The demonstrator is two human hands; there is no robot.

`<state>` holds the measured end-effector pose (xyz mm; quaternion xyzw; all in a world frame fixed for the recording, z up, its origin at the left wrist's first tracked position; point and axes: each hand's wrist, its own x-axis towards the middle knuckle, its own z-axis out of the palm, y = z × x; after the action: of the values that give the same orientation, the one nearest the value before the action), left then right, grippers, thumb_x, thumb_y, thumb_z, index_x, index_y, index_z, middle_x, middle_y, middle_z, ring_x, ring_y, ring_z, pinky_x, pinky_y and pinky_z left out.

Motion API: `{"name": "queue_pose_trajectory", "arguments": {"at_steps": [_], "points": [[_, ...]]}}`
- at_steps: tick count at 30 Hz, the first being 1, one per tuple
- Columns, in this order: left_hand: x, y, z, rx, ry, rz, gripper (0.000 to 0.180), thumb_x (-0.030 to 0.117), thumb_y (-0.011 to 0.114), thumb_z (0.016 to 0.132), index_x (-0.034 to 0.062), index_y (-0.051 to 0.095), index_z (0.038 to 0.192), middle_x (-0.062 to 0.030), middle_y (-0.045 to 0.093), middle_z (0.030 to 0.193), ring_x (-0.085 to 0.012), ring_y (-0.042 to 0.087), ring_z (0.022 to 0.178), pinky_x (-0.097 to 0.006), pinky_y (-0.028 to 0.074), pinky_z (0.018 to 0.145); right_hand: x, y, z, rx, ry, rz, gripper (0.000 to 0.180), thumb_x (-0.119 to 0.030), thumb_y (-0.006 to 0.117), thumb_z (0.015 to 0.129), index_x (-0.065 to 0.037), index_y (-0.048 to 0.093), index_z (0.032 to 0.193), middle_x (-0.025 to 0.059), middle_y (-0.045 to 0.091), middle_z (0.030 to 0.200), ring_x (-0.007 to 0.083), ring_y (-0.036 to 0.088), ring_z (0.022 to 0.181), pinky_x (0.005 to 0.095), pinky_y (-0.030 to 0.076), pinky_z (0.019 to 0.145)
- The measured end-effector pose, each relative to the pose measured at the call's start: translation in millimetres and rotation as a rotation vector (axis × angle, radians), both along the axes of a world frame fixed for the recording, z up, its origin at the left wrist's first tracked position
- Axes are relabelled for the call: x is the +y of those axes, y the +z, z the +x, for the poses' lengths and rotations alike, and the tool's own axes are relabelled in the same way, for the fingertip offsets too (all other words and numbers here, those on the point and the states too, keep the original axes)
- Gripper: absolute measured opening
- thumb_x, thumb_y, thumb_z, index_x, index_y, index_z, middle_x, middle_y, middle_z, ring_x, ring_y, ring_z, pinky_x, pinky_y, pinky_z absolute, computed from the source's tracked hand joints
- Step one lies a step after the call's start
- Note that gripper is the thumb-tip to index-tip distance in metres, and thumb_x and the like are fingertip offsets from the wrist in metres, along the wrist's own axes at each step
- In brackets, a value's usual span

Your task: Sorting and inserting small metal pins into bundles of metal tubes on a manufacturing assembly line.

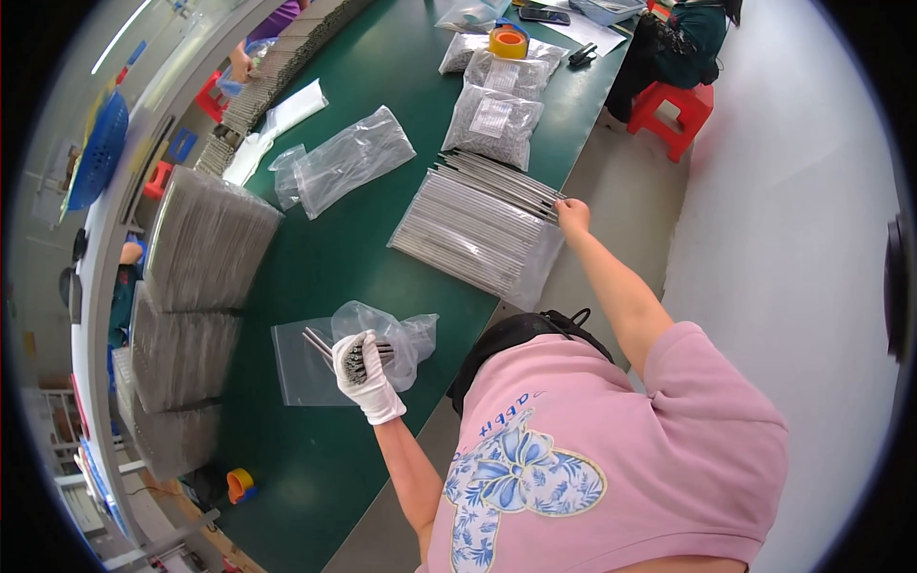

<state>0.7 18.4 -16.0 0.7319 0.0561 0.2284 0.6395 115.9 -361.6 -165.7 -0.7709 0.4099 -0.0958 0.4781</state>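
On the green table (363, 277), near its front edge, I see my left hand (363, 372) in a white glove, fingers curled tight around a bundle of thin metal rods (325, 346). The rods run up and to the left out of the fist, their ends lying over a flat clear bag (296, 368) on the table; the other ends show dark between my gloved fingers. A second, crumpled clear bag (401, 334) puffs up just behind and to the right of the glove, touching it.

My right hand (573, 218) is bare and stretched well away from the left, up at the table's right edge. It sits at the near right corner of a stack of rods (478, 224) laid side by side in a wide flat sheet, partly on clear plastic. The fingertips press on the ends of the top rods there; I cannot tell whether they pinch one or only rest on them.

Beyond the stack lie three filled grey packets (492, 119), and past them a roll of yellow tape (508, 42). Left of the stack an empty bag (353, 158) lies loose on the green. Tall grey piles (205, 239) of packed rods stand along the far left side of the table. A red stool (673, 110) stands on the floor at upper right, with another person (683, 38) seated beside it.
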Motion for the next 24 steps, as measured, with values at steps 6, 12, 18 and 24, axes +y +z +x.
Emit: {"name": "queue_pose_trajectory", "arguments": {"at_steps": [6,12,18,24], "points": [[-7.9,4.3,0.0,0.007,0.03,-0.054,0.014,-0.006,0.068,0.072,0.0008,0.061,0.081,-0.0046,0.056,0.084,-0.0129,0.056,0.074,-0.024,0.047,0.067,-4.6,-7.0,7.6,0.06,0.09,-0.105,0.028,-0.026,0.056,0.079,0.0,0.066,0.08,0.0187,0.064,0.083,0.0314,0.062,0.08,0.0387,0.046,0.071],[-9.7,9.1,2.0,-0.083,0.029,-0.016,0.017,-0.005,0.072,0.068,0.0028,0.06,0.079,-0.0038,0.056,0.078,-0.0114,0.054,0.067,-0.024,0.045,0.061,36.0,59.8,11.9,0.033,0.488,-0.347,0.036,-0.032,0.045,0.085,-0.001,0.06,0.093,0.0164,0.062,0.088,0.0299,0.059,0.084,0.0371,0.043,0.075],[-7.8,6.0,-2.9,-0.089,0.067,0.048,0.019,-0.004,0.075,0.065,0.0043,0.061,0.077,-0.0033,0.057,0.076,-0.0128,0.054,0.066,-0.025,0.045,0.06,171.7,196.4,-25.9,-0.617,1.181,-0.089,0.009,-0.005,0.063,0.075,-0.003,0.061,0.084,0.0087,0.062,0.079,0.022,0.058,0.074,0.0295,0.044,0.068],[-13.4,8.5,-3.1,-0.095,0.054,0.03,0.021,-0.002,0.076,0.063,0.0062,0.064,0.078,-0.0036,0.058,0.075,-0.0153,0.055,0.067,-0.026,0.045,0.06,221.1,231.1,-43.5,-0.696,1.403,0.105,0.008,-0.008,0.065,0.076,-0.006,0.062,0.083,0.0049,0.064,0.078,0.021,0.057,0.068,0.0306,0.043,0.066]]}}
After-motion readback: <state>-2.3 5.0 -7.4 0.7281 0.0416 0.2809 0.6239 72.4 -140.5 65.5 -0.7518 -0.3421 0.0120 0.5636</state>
